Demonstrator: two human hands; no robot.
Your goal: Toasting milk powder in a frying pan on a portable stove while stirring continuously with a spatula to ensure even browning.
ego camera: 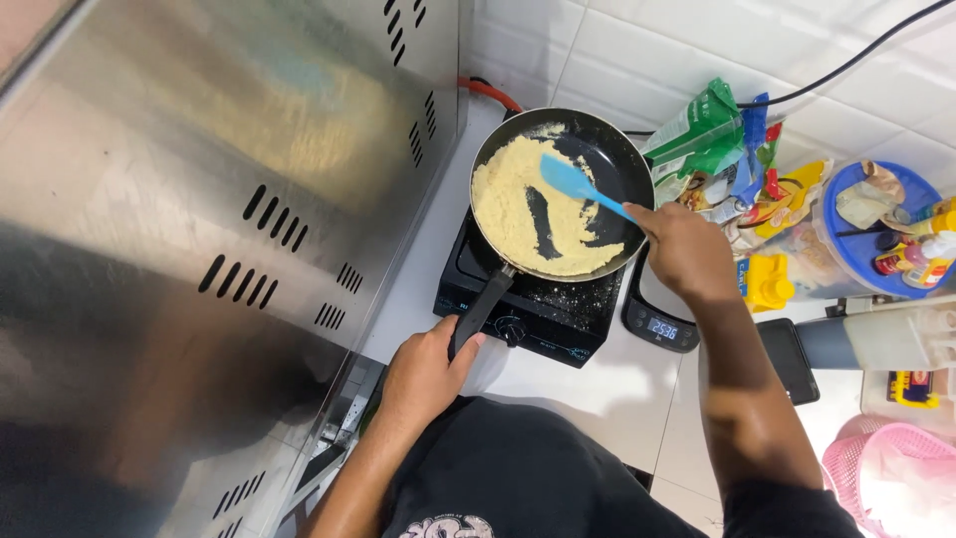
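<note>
A black frying pan (617, 159) sits on a black single-burner cooktop (543, 309) and holds a pale yellow crumbly mixture (513, 204), spread over its left and lower part. My left hand (423, 374) grips the end of the pan's black handle (480, 309), below the pan. My right hand (687, 249) holds a light blue spatula (570, 179) at the pan's right rim, its blade resting inside the pan beside the mixture.
A large stainless steel appliance (199, 219) with vent slots fills the left side. Right of the cooktop stands a small digital scale (659, 324). Food packets (727, 159), a blue tub (876, 229), a yellow bottle (767, 281) and a pink basket (886, 473) crowd the white counter's right side.
</note>
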